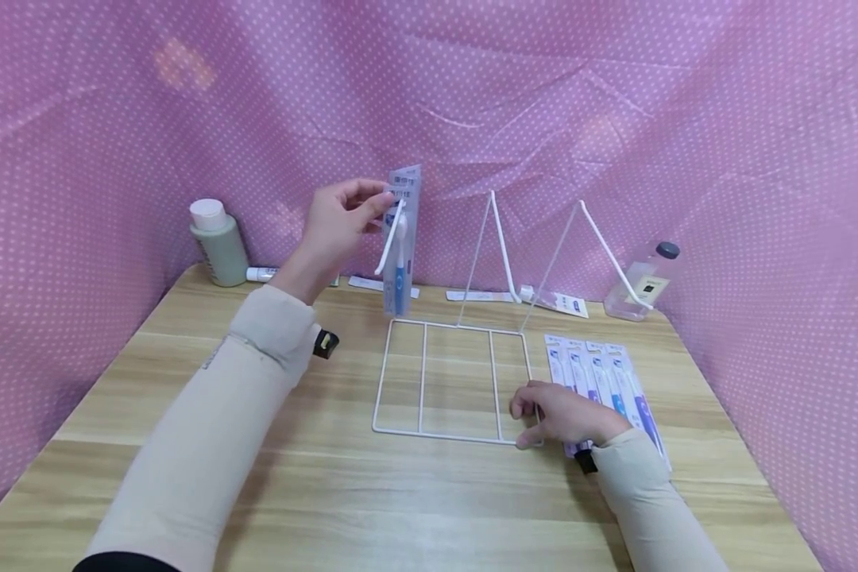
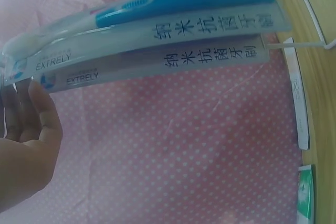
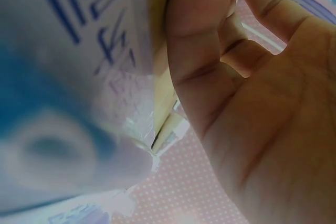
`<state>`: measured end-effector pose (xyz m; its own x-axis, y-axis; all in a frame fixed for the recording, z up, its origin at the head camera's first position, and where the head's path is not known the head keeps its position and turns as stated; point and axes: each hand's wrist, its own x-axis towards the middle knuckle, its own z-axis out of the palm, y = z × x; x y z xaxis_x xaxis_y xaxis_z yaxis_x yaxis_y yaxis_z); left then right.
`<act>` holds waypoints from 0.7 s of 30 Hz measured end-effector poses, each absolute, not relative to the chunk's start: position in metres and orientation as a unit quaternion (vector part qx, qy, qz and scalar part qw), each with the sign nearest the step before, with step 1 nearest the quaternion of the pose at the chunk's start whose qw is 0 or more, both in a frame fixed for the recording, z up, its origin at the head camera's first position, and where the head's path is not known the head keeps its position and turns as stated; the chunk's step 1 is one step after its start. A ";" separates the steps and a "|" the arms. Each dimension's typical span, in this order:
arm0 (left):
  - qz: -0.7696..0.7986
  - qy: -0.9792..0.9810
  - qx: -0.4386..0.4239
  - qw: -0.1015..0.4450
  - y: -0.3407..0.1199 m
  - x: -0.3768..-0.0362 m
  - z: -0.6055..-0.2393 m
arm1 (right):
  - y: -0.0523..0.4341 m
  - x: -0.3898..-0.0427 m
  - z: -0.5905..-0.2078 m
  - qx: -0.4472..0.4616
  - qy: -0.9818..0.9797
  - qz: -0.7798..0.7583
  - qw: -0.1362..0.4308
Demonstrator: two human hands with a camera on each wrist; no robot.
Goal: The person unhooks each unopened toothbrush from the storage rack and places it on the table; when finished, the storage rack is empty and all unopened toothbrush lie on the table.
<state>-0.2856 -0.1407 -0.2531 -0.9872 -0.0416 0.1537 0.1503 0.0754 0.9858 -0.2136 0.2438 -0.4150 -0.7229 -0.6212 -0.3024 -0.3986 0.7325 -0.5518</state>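
My left hand [image 1: 339, 218] pinches the top of upright packaged toothbrushes [image 1: 400, 274] at the left arm of a white wire rack [image 1: 457, 326]. In the left wrist view, two clear toothbrush packs [image 2: 210, 22] overlap, the front one with a blue handle; fingers of the left hand [image 2: 31, 145] are at their brush-head end. My right hand [image 1: 561, 413] has its fingers curled over the right side of the rack's base, thumb near the front corner. Beside and partly under it lie several packaged toothbrushes [image 1: 618, 361]. The right wrist view shows the curled right hand [image 3: 252, 93] beside a blurred pack [image 3: 79, 103].
At the back left stands a green bottle [image 1: 222, 246] with a white cap; a clear bottle [image 1: 639, 286] with a dark cap is back right. Toothpaste tubes [image 1: 558, 302] and thin boxes [image 1: 479, 296] lie along the rear edge, before a pink dotted curtain [image 1: 293, 95]. Two other wire arms [image 1: 500, 238] slope up.
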 end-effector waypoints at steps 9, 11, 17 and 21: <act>-0.653 -0.751 -0.052 0.079 -0.143 -0.259 -0.249 | 0.243 -0.212 -0.412 -0.278 0.904 -0.221 0.238; -0.650 -0.753 -0.055 0.080 -0.144 -0.252 -0.249 | 0.243 -0.211 -0.411 -0.278 0.903 -0.222 0.240; -0.657 -0.745 -0.069 0.092 -0.149 -0.231 -0.255 | 0.242 -0.211 -0.412 -0.279 0.902 -0.221 0.243; -0.670 -0.731 -0.090 0.097 -0.154 -0.213 -0.258 | 0.241 -0.211 -0.413 -0.279 0.903 -0.219 0.243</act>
